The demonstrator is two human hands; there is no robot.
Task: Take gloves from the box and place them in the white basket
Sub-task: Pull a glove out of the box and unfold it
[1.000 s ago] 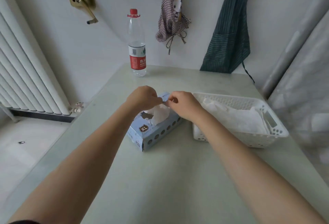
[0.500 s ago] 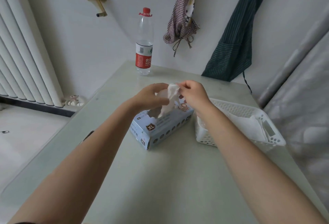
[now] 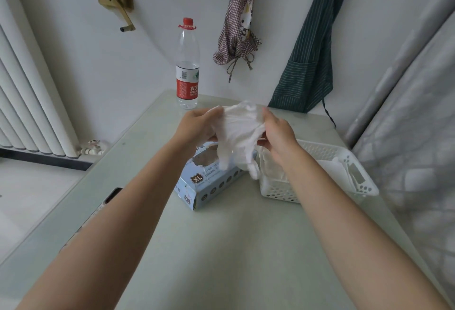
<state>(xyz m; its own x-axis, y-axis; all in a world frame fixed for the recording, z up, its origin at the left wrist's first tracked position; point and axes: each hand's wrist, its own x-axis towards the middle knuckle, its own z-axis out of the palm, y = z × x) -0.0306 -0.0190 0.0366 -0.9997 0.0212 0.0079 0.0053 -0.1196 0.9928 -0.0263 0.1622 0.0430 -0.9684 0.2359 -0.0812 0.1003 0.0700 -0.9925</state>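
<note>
One glove (image 3: 240, 137) out, stretched above the box (image 3: 209, 181) | your left hand (image 3: 197, 128) and right hand (image 3: 277, 134) both pinch it | white basket (image 3: 354, 174) right of the box already holds gloves | you still must drop this one in

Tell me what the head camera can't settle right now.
- How many gloves lie in the white perforated plastic basket: right forearm covers its left part.
- What remains inside the blue cardboard XL box: the held white thin glove hangs over its opening.
- Dark flat object at table edge: left forearm hides most.
</note>
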